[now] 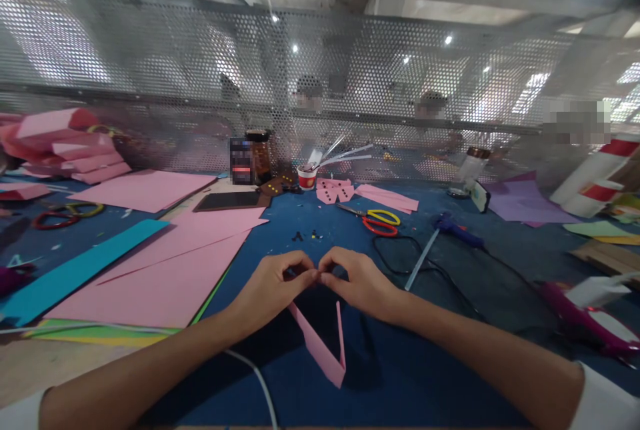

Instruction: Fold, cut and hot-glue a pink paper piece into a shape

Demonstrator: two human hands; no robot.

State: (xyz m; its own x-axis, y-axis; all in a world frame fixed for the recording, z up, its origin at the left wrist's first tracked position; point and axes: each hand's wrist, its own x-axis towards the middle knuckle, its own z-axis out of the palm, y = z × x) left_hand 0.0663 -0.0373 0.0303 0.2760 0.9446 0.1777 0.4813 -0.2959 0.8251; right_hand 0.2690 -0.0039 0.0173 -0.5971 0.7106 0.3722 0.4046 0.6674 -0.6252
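Both hands meet above the middle of the blue table. My left hand (280, 277) is pinched, thumb against index finger, its fingertips touching those of my right hand (355, 280), which is pinched as well. Whatever lies between the fingertips is too small or hidden to make out. Just below the hands a folded pink paper strip (320, 353) stands in a V shape, its point toward me; its upper left end reaches up behind my left hand. Scissors with yellow and red handles (381, 220) lie beyond my right hand.
Pink sheets (165, 270) and a blue strip (85, 270) lie at left. Further back stand a red-and-white cup (307, 179) and dotted pink paper (335, 191). At right are a blue glue gun (457, 230), its cable, purple paper (530, 200) and a magenta device (590, 323). Perforated metal screens the back.
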